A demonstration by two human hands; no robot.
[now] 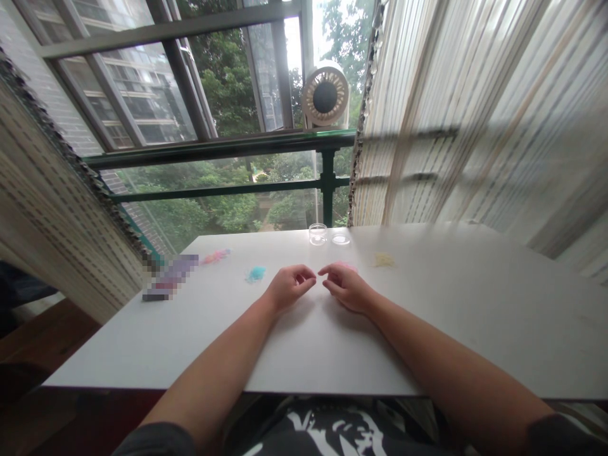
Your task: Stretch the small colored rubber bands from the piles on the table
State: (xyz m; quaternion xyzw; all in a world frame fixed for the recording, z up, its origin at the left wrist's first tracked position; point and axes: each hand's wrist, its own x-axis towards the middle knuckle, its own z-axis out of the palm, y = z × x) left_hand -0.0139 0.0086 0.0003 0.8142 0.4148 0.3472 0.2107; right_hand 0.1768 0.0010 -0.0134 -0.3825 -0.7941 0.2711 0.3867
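My left hand (293, 286) and my right hand (346, 286) face each other just above the middle of the white table (323, 354), a small gap between their fingertips. The left fingers are curled, thumb and index finger meeting in a pinch. On the right, the fingers are bent and the index finger reaches toward the left hand, close to the thumb. Anything between the fingers is too small to make out. Behind my right hand lies a partly hidden pink pile (350, 266). A blue pile (256, 273) of small pieces is left of my left hand.
A yellowish pile (384, 259) lies to the right, a pink-orange pile (216, 256) farther left. At the back edge stand a clear round container (318, 234) and a flat clear disc (341, 240). A blurred-out object (171, 278) lies left. A fan (325, 96) is by the window.
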